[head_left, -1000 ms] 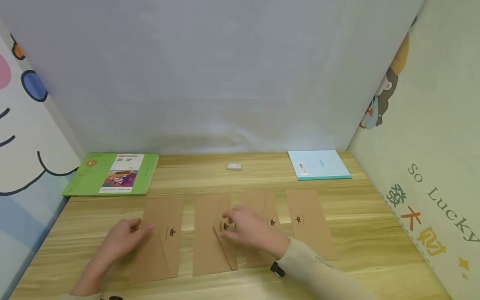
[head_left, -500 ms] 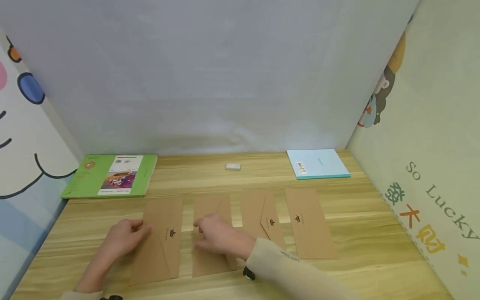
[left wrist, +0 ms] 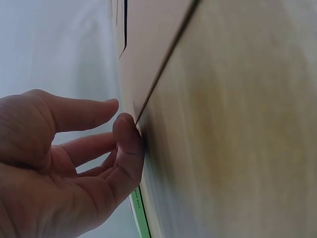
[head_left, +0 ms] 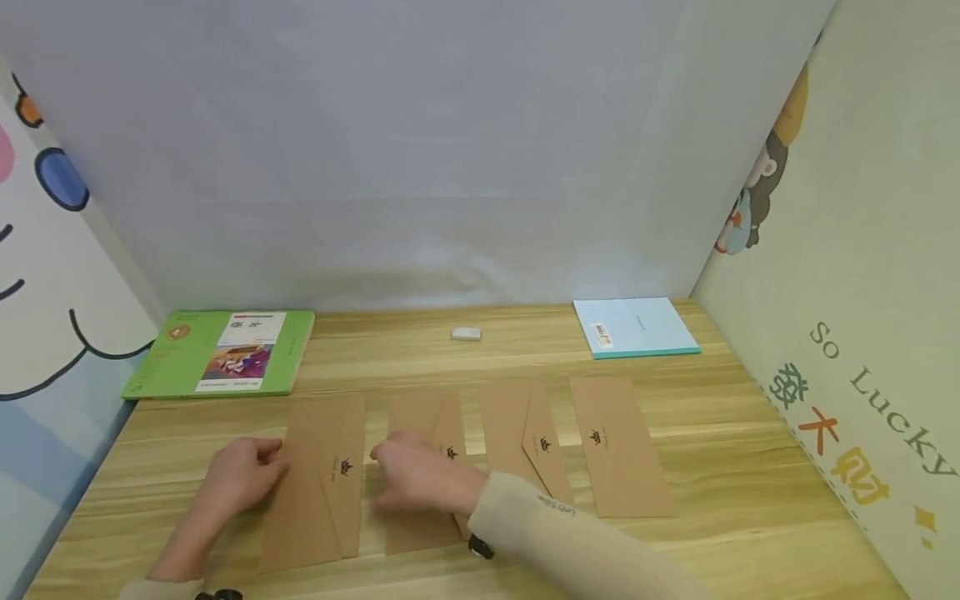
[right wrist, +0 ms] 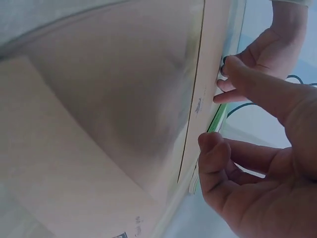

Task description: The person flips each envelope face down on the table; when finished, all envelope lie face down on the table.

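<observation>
Brown kraft-paper envelopes with small black crown prints lie in a row on the wooden table. At the long left side of the leftmost envelope (head_left: 315, 500) rests my left hand (head_left: 240, 477), fingers loosely bent. In the left wrist view a bent fingertip (left wrist: 127, 130) is right at that envelope's edge, with the thumb a little apart from it. My right hand (head_left: 423, 475) is over the second envelope (head_left: 420, 533), its fingertips by the left edge. Seen from the right wrist, its thumb and forefinger stand apart, nothing between them. The hand covers the second envelope's middle.
Further right lie a third envelope (head_left: 506, 425), partly behind the right forearm, and another envelope (head_left: 626, 458). Along the back are a green book (head_left: 183, 354), a small whitish block (head_left: 466, 334) and a light-blue notebook (head_left: 637, 325). A grey backdrop (head_left: 450, 167) rises behind.
My right hand has moved left from the right part of the second envelope to its left edge. My left thumb has drawn back slightly toward the first envelope's edge.
</observation>
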`<state>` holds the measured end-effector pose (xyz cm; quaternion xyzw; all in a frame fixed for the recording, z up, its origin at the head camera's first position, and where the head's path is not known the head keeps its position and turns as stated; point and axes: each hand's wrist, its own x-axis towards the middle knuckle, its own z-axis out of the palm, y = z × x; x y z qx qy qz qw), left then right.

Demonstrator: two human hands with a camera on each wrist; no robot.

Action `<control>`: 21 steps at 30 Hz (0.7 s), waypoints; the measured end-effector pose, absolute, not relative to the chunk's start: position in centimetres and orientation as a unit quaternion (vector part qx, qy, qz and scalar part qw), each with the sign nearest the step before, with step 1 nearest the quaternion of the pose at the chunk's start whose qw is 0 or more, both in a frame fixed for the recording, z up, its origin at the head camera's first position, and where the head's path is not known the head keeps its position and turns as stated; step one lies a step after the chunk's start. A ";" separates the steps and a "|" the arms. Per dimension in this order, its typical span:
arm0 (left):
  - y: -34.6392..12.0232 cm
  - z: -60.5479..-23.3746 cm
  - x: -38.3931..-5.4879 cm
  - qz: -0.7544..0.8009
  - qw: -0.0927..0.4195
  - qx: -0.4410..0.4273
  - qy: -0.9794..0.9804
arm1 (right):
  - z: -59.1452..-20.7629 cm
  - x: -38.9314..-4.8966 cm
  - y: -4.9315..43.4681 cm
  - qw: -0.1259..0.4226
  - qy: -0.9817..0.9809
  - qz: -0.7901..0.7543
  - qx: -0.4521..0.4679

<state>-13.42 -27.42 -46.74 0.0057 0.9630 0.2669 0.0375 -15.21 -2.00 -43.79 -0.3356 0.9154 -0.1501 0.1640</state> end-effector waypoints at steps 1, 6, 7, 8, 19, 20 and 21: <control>-27.5 -46.8 -13.5 0.267 0.039 0.004 0.963 | -43.9 -15.2 -2.1 0.165 0.914 -0.144 -0.341; -27.6 -46.5 -13.6 0.278 0.061 -0.016 0.959 | -44.0 -15.0 -2.5 0.175 0.904 -0.138 -0.365; -27.7 -46.4 -13.6 0.279 0.066 -0.021 0.958 | -44.0 -14.9 -2.6 0.175 0.903 -0.135 -0.368; -27.7 -46.3 -13.6 0.278 0.068 -0.026 0.958 | -44.0 -14.9 -2.7 0.176 0.903 -0.135 -0.368; -27.9 -45.9 -13.7 0.258 0.070 -0.045 0.963 | -44.7 -15.3 -3.1 0.182 0.917 -0.121 -0.334; -28.0 -45.9 -13.8 0.259 0.072 -0.048 0.962 | -44.8 -15.4 -3.1 0.181 0.917 -0.119 -0.336; -28.0 -45.9 -13.8 0.259 0.073 -0.050 0.962 | -44.8 -15.4 -3.2 0.179 0.916 -0.118 -0.339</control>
